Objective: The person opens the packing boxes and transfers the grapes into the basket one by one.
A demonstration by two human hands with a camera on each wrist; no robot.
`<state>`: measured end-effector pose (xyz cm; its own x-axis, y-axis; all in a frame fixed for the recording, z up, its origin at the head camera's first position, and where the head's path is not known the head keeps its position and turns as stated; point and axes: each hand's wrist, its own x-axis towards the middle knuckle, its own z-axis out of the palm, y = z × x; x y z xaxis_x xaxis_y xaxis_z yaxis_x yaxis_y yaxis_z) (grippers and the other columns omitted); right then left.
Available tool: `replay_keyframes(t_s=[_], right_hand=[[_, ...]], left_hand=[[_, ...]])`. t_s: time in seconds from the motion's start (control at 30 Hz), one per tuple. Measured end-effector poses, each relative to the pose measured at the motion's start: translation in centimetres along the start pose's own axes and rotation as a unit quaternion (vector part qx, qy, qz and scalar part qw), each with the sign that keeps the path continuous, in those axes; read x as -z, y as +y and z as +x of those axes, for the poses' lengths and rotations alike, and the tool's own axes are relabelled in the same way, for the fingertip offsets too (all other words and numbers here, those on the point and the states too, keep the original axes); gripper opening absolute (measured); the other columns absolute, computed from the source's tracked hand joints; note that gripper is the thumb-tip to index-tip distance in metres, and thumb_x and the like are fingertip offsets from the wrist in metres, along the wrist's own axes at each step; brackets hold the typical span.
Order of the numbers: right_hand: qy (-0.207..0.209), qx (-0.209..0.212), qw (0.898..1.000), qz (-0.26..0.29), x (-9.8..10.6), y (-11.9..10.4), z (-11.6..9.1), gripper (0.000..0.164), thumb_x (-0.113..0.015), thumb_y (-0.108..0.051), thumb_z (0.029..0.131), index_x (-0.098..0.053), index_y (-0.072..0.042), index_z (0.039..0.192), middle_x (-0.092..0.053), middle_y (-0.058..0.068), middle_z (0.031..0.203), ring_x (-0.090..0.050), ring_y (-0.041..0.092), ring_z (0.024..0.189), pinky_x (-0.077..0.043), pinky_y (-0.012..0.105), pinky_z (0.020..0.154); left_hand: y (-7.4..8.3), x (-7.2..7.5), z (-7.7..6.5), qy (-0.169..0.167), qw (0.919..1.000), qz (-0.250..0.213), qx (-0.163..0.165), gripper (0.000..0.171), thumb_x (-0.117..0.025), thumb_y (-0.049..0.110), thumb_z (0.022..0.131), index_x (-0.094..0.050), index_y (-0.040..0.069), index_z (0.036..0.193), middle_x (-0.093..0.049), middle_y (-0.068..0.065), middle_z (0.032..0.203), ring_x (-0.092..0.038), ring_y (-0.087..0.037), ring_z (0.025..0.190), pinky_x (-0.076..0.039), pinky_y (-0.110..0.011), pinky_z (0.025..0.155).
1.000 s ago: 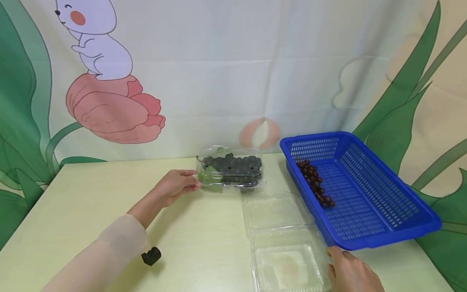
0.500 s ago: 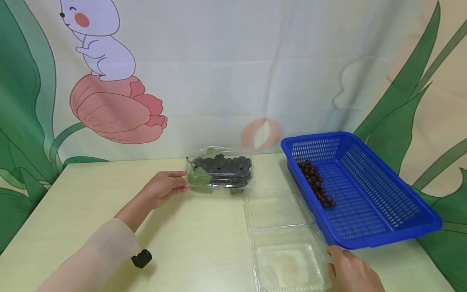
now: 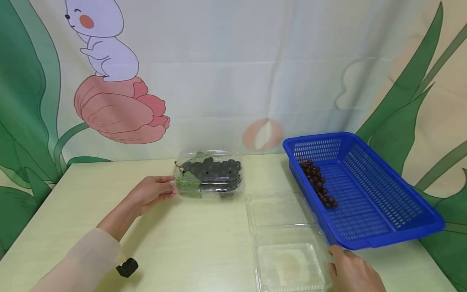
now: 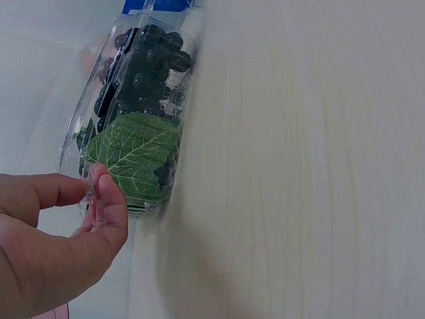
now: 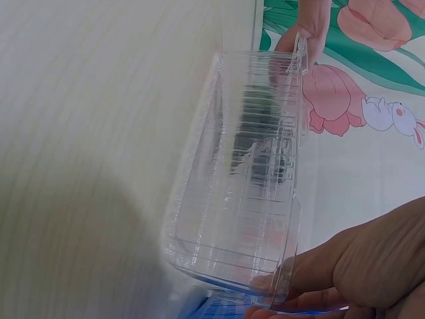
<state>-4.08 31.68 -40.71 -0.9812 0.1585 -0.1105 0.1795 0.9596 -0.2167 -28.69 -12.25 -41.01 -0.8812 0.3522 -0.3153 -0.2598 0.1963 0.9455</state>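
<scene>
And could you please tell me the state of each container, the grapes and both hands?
Grape box: closed, dark grapes and a green leaf inside.
Clear container: open, nothing visible inside.
Blue basket: upright, open-topped.
Reddish grapes: bunched, lying in the basket by one wall.
Left hand: pinching the grape box's end.
Right hand: gripping the clear container's edge.

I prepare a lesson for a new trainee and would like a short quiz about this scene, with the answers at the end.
1. Multiple choice. In the head view, along which side of the blue basket do the reddish grapes lie? A) right; B) near; C) left.
2. True or false: the left hand touches nothing.
3. Fill in: the open clear box is gripped by the ____ hand.

Key:
1. C.
2. False; it pinches the end of the box of dark grapes.
3. Right hand.
</scene>
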Motion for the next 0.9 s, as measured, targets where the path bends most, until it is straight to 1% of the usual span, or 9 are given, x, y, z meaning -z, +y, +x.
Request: replay_keyframes(t_s=[0.23, 0.37, 0.6, 0.9], right_hand=[[-0.004, 0.001, 1.000, -0.001, 0.0, -0.2, 0.1, 0.030, -0.078, -0.004, 0.089, -0.065, 0.003, 0.115, -0.067, 0.008, 0.084, -0.068, 0.032, 0.074, -0.056, 0.053, 0.061], [-0.003, 0.002, 1.000, 0.000, 0.0, -0.2, 0.2, 0.030, -0.077, -0.004, 0.089, -0.064, 0.003, 0.115, -0.068, 0.008, 0.084, -0.068, 0.033, 0.074, -0.056, 0.053, 0.061], [-0.004, 0.001, 1.000, -0.001, 0.0, -0.2, 0.4, 0.030, -0.078, -0.005, 0.089, -0.065, 0.002, 0.115, -0.068, 0.008, 0.083, -0.068, 0.032, 0.074, -0.056, 0.053, 0.060], [0.000, 0.003, 1.000, -0.007, -0.1, -0.2, 0.4, 0.029, -0.077, -0.005, 0.089, -0.064, 0.001, 0.114, -0.068, 0.010, 0.085, -0.068, 0.035, 0.074, -0.055, 0.055, 0.060]], left_hand=[[-0.7, 1.4, -1.4, 0.000, 0.9998, 0.017, 0.005, 0.056, -0.047, 0.004, 0.109, -0.022, -0.015, 0.156, -0.059, -0.024, 0.126, -0.066, -0.014, 0.102, -0.056, -0.029, 0.095], [-0.9, 1.9, -2.2, -0.002, 0.9998, 0.022, 0.005, 0.056, -0.047, 0.006, 0.109, -0.022, -0.015, 0.156, -0.058, -0.024, 0.128, -0.066, -0.015, 0.103, -0.056, -0.029, 0.095], [-1.4, 2.3, -3.5, 0.001, 0.9997, 0.023, 0.003, 0.056, -0.047, 0.005, 0.109, -0.022, -0.017, 0.154, -0.060, -0.022, 0.124, -0.066, -0.015, 0.103, -0.056, -0.028, 0.093], [-2.0, 2.6, -4.2, 0.003, 0.9995, 0.030, 0.002, 0.056, -0.048, 0.005, 0.109, -0.023, -0.018, 0.154, -0.062, -0.020, 0.119, -0.065, -0.015, 0.101, -0.056, -0.027, 0.089]])
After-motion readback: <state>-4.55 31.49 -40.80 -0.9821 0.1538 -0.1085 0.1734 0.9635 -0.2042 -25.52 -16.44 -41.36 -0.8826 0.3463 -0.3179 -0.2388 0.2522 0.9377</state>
